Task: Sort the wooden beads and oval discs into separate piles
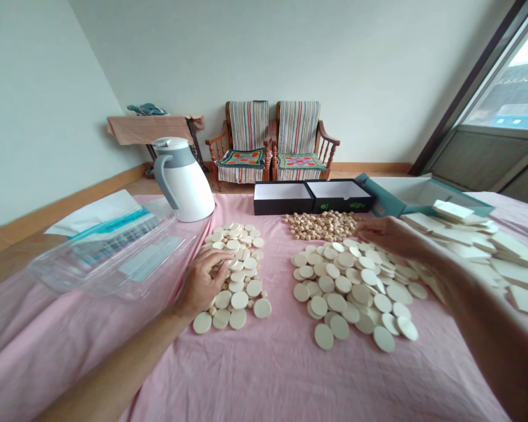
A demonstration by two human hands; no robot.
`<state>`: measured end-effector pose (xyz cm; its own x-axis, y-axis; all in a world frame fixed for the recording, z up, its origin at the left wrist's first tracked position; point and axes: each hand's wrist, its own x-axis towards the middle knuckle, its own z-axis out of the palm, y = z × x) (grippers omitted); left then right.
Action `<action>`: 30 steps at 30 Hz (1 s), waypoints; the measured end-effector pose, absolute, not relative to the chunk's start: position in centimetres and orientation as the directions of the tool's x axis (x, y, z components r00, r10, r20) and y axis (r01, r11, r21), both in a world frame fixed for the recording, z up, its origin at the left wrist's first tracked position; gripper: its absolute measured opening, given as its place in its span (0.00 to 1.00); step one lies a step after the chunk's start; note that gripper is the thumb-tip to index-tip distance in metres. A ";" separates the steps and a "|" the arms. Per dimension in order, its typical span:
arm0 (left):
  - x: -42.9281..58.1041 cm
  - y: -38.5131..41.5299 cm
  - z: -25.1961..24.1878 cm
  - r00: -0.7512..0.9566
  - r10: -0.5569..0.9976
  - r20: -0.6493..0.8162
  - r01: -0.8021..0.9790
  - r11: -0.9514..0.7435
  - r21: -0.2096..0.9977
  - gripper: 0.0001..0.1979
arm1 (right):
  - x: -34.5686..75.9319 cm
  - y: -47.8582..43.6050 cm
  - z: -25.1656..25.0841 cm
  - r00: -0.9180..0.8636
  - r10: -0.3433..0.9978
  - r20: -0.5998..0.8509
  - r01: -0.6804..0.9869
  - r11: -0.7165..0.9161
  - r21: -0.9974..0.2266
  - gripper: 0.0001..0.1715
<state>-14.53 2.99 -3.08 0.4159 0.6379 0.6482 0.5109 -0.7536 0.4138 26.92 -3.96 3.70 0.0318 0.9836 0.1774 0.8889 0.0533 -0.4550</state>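
My left hand (pixel 203 282) is curled over the left group of round wooden discs (pixel 239 300), its thumb and forefinger bent toward each other. What lies between those fingers is hard to make out. Small wooden beads (pixel 250 304) show between and under some of these discs. On the other side, my right hand (pixel 381 232) reaches to the right edge of a heap of wooden beads (pixel 321 225), fingertips drawn together and a little blurred. Below that wrist spreads a larger loose pile of round wooden discs (pixel 343 285).
A white and grey jug (pixel 189 187) stands at the back left, beside clear plastic packaging (pixel 127 258). Two black box trays (pixel 283 199) and a teal box (pixel 411 196) line the back. Square wooden pieces (pixel 466 234) are heaped at right. A pink cloth (pixel 264 375) covers the table.
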 end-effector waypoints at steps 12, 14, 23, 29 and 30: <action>-14.8 2.9 -3.3 0.400 0.644 0.652 0.509 -0.748 0.427 0.09 | 9.5 -1.0 1.2 -0.412 0.909 0.069 0.795 0.395 -0.461 0.14; -14.8 2.9 -3.2 0.405 0.642 0.651 0.506 -0.750 0.426 0.08 | 7.9 -0.3 0.2 -0.412 0.908 0.075 0.803 0.401 -0.441 0.15; -14.9 2.9 -3.2 0.416 0.641 0.644 0.490 -0.755 0.435 0.09 | 5.1 0.4 -1.8 -0.341 0.932 0.122 0.861 0.362 -0.357 0.13; -14.9 2.8 -3.3 0.421 0.658 0.625 0.489 -0.745 0.455 0.09 | 9.6 2.7 -0.6 -0.245 0.958 0.147 0.914 0.279 -0.295 0.13; -14.9 2.8 -3.3 0.420 0.658 0.625 0.487 -0.744 0.456 0.09 | 10.8 3.4 -0.3 -0.207 0.967 0.149 0.936 0.240 -0.258 0.13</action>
<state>-14.89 2.82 -3.27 0.4200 0.6581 0.6249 0.4875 -0.7444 0.4563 10.78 3.36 -0.26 -0.2071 0.9669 0.1493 0.9356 0.2403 -0.2585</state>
